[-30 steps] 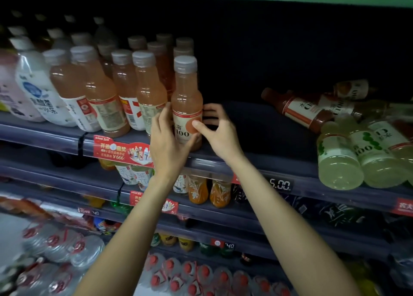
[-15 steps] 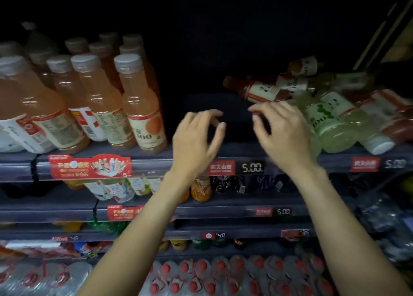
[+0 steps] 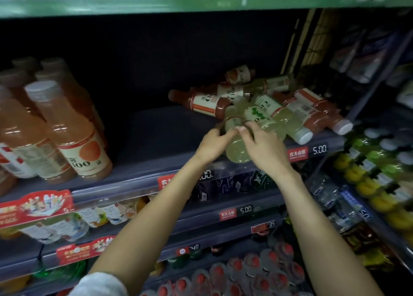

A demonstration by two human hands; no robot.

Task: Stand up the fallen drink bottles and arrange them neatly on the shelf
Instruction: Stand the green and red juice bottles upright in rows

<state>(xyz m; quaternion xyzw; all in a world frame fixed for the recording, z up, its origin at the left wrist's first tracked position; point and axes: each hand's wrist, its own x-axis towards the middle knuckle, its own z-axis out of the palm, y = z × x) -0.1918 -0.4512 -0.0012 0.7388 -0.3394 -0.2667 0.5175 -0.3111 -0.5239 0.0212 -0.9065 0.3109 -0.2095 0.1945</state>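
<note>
**Both hands gripping fallen pale green bottle at shelf front**

Surface: dark grey shelf (image 3: 156, 139) in a dim store bay, price strips lining its front lip, green shelf edge (image 3: 201, 4) running above. Upright orange bottles (image 3: 73, 130) standing at left. Heap of fallen bottles (image 3: 268, 99) lying at right.

Pale green bottle (image 3: 237, 148) lying on its side, long axis running front to back, base pointing out over the lip.

Left hand (image 3: 212, 145) and right hand (image 3: 264, 149) reaching forward, fingers curling round its sides, thumbs nearly meeting on top.
</note>
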